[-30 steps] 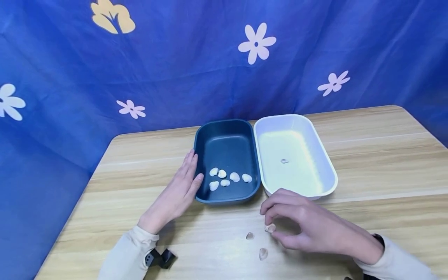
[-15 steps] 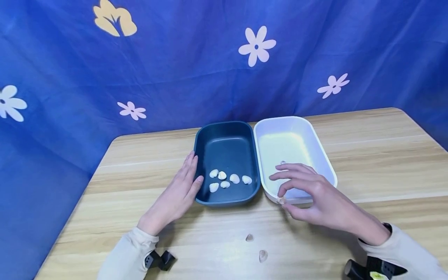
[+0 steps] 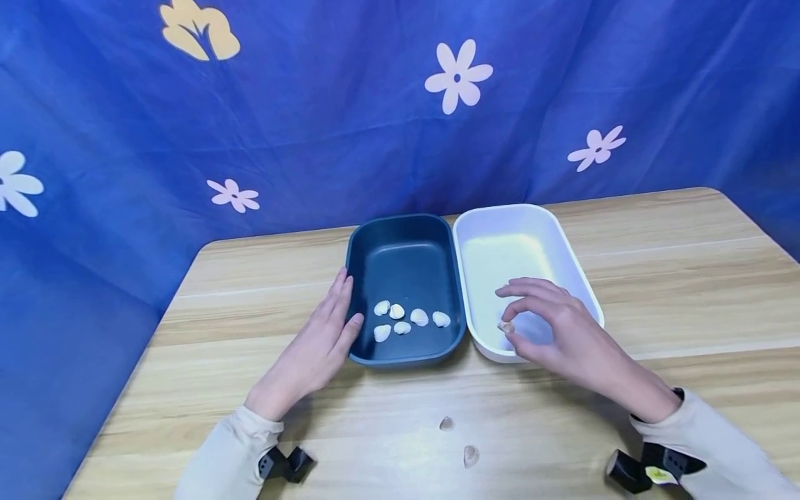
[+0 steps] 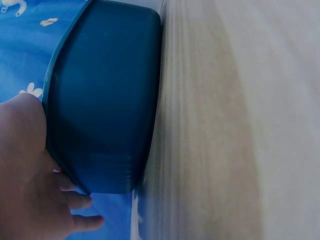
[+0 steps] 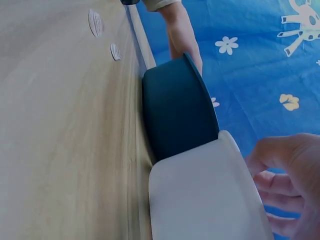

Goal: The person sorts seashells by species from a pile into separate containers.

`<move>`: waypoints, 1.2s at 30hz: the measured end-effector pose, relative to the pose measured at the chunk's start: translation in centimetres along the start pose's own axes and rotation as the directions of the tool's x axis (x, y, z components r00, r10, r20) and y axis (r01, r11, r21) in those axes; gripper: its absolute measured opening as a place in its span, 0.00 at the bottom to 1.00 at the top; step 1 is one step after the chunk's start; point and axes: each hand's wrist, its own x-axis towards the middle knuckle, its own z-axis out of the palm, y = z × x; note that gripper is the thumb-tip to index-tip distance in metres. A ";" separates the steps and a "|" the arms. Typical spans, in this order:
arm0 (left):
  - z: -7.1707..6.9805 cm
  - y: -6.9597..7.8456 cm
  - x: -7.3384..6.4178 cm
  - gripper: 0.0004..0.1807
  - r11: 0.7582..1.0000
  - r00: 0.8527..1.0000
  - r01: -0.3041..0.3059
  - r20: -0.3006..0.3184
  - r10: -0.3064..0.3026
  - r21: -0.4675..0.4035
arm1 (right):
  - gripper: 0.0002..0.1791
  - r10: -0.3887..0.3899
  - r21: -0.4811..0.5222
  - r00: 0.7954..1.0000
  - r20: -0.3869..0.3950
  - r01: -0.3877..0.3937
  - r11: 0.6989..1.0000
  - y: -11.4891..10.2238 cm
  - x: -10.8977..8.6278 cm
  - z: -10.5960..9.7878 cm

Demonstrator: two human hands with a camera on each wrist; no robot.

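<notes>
Shell (image 3: pixel 507 327) moved over white tray (image 3: pixel 500 253); right fingers (image 3: pixel 532 305) pinching it, tray partly hidden.

Backdrop (image 3: pixel 350 132): blue cloth, white flowers (image 3: pixel 464 78), yellow plant shape (image 3: pixel 219 33)
Counter (image 3: pixel 681 278): pale woodgrain, rounded corners
Light: glare on counter

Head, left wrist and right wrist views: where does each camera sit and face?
Head: on the head, facing forward and down at a dark teal rectangular tray and white rectangular tray; left hand, right hand and cream sleeves show.
Left wrist: on that wrist, facing the teal tray's outer wall; left hand shows.
Right wrist: on that wrist, facing both trays' outer walls; right hand, left arm show.
Head and right wrist share two small pale shells on the wooden table.
</notes>
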 end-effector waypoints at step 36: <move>-0.1 0.3 0.2 0.33 1.000 1.000 -0.002 -0.007 0.002 0.011 | 0.02 0.170 -0.236 0.961 0.218 -0.117 0.965 3.3 4.1 1.9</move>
